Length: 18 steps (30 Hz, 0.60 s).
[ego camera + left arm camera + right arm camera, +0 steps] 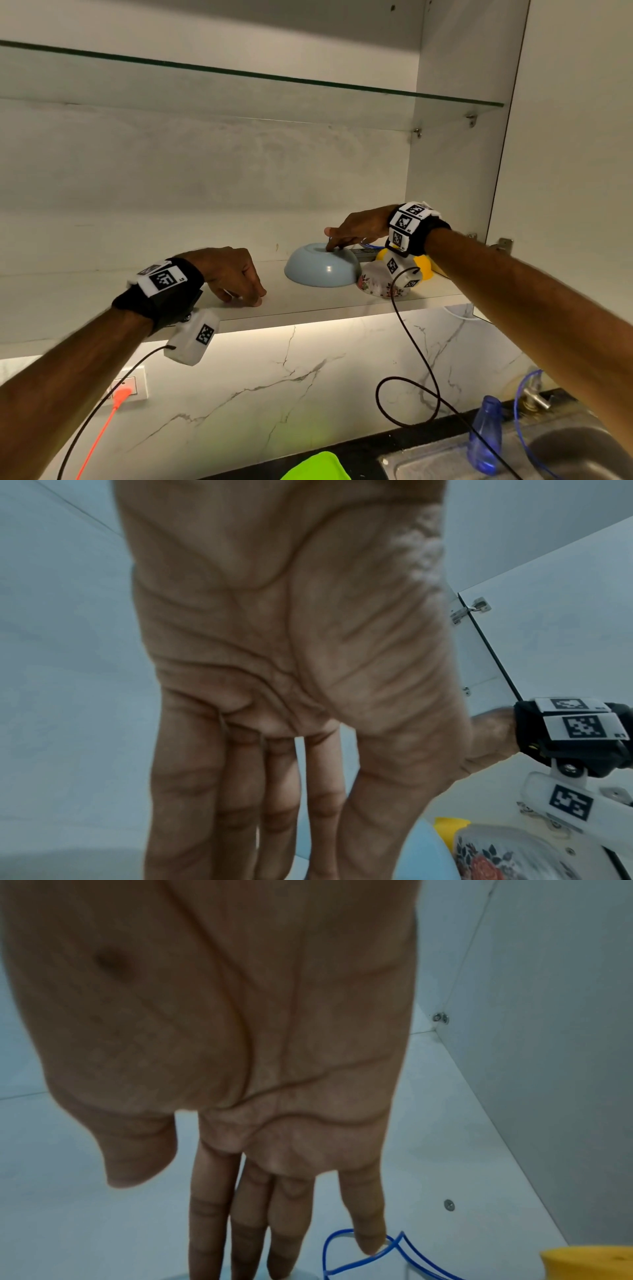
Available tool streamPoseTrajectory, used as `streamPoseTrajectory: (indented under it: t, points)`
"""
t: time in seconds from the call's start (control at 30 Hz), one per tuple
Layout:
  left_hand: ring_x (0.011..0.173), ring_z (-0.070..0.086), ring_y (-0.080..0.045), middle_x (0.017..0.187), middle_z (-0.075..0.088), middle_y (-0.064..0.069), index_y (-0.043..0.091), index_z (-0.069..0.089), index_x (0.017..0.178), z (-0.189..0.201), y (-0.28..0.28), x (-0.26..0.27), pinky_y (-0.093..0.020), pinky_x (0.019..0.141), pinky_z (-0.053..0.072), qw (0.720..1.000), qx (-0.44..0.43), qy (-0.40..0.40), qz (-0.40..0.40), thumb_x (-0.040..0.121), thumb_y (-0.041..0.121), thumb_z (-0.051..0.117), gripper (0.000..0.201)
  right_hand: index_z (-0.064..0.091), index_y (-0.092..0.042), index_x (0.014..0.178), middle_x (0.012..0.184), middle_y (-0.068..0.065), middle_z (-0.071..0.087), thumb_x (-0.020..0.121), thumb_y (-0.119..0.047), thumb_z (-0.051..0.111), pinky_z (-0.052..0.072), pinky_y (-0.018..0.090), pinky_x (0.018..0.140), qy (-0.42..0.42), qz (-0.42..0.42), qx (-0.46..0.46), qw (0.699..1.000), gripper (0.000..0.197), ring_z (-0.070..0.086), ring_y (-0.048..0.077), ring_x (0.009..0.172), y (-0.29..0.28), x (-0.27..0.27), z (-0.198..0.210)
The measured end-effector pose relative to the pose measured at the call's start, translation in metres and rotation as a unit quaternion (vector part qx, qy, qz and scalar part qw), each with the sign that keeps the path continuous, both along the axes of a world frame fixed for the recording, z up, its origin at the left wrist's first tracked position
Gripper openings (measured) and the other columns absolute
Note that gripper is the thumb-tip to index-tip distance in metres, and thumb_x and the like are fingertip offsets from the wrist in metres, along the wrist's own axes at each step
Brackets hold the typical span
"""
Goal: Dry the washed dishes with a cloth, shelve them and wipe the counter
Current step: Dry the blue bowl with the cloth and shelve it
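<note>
A light blue bowl (320,270) lies upside down on the cupboard's bottom shelf (102,301). My right hand (344,234) reaches over it, straight fingers (212,1226) pointing down onto its raised base. Beside it on the right, a floral bowl (376,284) also lies upside down, with a yellow item (424,265) behind it. My left hand (239,282) rests its fingertips on the bare shelf left of the blue bowl and holds nothing. The left wrist view shows its fingers (240,804) stretched down, with the blue bowl (423,856) and floral bowl (507,856) at lower right.
A glass shelf (308,80) spans the cupboard above. The cupboard's side wall (452,154) stands close on the right. A blue wire (342,1253) lies at the shelf's back. Below are a steel sink (565,448), a tap (534,397), a blue bottle (486,435) and a green item (315,467).
</note>
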<state>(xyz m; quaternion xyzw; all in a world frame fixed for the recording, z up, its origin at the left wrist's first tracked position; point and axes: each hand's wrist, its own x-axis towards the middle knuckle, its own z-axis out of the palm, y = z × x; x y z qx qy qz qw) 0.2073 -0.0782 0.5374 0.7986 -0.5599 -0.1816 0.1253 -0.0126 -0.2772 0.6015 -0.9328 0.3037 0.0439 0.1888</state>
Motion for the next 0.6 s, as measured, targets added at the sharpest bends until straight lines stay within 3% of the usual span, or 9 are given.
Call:
streamPoseTrajectory:
  t: [0.1, 0.2, 0.27, 0.37, 0.43, 0.47, 0.6]
  points:
    - [0.105, 0.069, -0.017, 0.113, 0.074, 0.003, 0.024, 0.080, 0.110, -0.002, 0.004, -0.002, -0.033, 0.091, 0.060, 1.000, -0.009, -0.006, 0.000, 0.081, 0.027, 0.086, 0.029, 0.063, -0.019, 0.140, 0.148, 0.006, 0.057, 0.109, -0.053, 0.028, 0.031, 0.037, 0.120, 0.007, 0.017, -0.051, 0.999, 0.058, 0.049, 0.022, 0.140, 0.002, 0.001, -0.004]
    - [0.106, 0.067, -0.016, 0.115, 0.073, 0.004, 0.024, 0.079, 0.114, -0.004, 0.007, -0.004, -0.030, 0.091, 0.060, 1.000, -0.021, -0.018, -0.001, 0.084, 0.028, 0.083, 0.031, 0.068, -0.015, 0.133, 0.139, 0.008, 0.063, 0.108, -0.052, 0.036, 0.034, 0.044, 0.119, -0.027, 0.022, -0.118, 0.992, 0.055, 0.054, 0.028, 0.132, 0.005, -0.001, -0.012]
    - [0.105, 0.067, -0.015, 0.114, 0.073, 0.005, 0.025, 0.078, 0.116, -0.006, 0.010, -0.005, -0.026, 0.087, 0.060, 0.999, -0.032, -0.028, -0.006, 0.085, 0.030, 0.082, 0.031, 0.072, -0.011, 0.126, 0.130, 0.009, 0.069, 0.107, -0.044, 0.048, 0.042, 0.043, 0.112, -0.087, 0.053, -0.160, 0.982, 0.045, 0.060, 0.029, 0.122, 0.010, -0.005, -0.018]
    - [0.101, 0.069, -0.012, 0.110, 0.075, 0.008, 0.029, 0.079, 0.113, -0.009, 0.013, -0.005, -0.021, 0.081, 0.059, 0.997, -0.049, -0.051, -0.018, 0.085, 0.034, 0.081, 0.029, 0.080, -0.016, 0.110, 0.110, 0.002, 0.077, 0.102, -0.039, 0.059, 0.052, 0.033, 0.093, -0.181, 0.078, -0.173, 0.965, 0.032, 0.068, 0.018, 0.102, 0.020, -0.011, -0.027]
    - [0.098, 0.071, -0.011, 0.106, 0.077, 0.008, 0.031, 0.079, 0.111, -0.010, 0.015, -0.006, -0.019, 0.078, 0.057, 0.997, -0.056, -0.059, -0.019, 0.085, 0.035, 0.080, 0.027, 0.083, -0.015, 0.096, 0.087, 0.001, 0.076, 0.100, -0.042, 0.061, 0.048, 0.026, 0.071, -0.172, 0.067, -0.179, 0.966, 0.035, 0.063, 0.012, 0.077, 0.027, -0.011, -0.033]
    - [0.096, 0.071, -0.011, 0.105, 0.077, 0.008, 0.031, 0.079, 0.111, -0.010, 0.016, -0.008, -0.018, 0.077, 0.057, 0.996, -0.056, -0.062, -0.017, 0.085, 0.035, 0.080, 0.026, 0.082, -0.013, 0.090, 0.077, 0.002, 0.072, 0.100, -0.042, 0.061, 0.043, 0.025, 0.066, -0.159, 0.060, -0.192, 0.967, 0.037, 0.058, 0.012, 0.069, 0.031, -0.010, -0.036]
    - [0.096, 0.069, -0.008, 0.109, 0.076, 0.010, 0.031, 0.078, 0.114, -0.011, 0.017, -0.012, -0.018, 0.076, 0.053, 0.995, -0.059, -0.073, -0.020, 0.087, 0.034, 0.077, 0.027, 0.078, -0.001, 0.089, 0.072, 0.011, 0.067, 0.100, -0.040, 0.062, 0.036, 0.026, 0.059, -0.158, 0.036, -0.203, 0.966, 0.044, 0.052, 0.016, 0.066, 0.038, -0.015, -0.041]
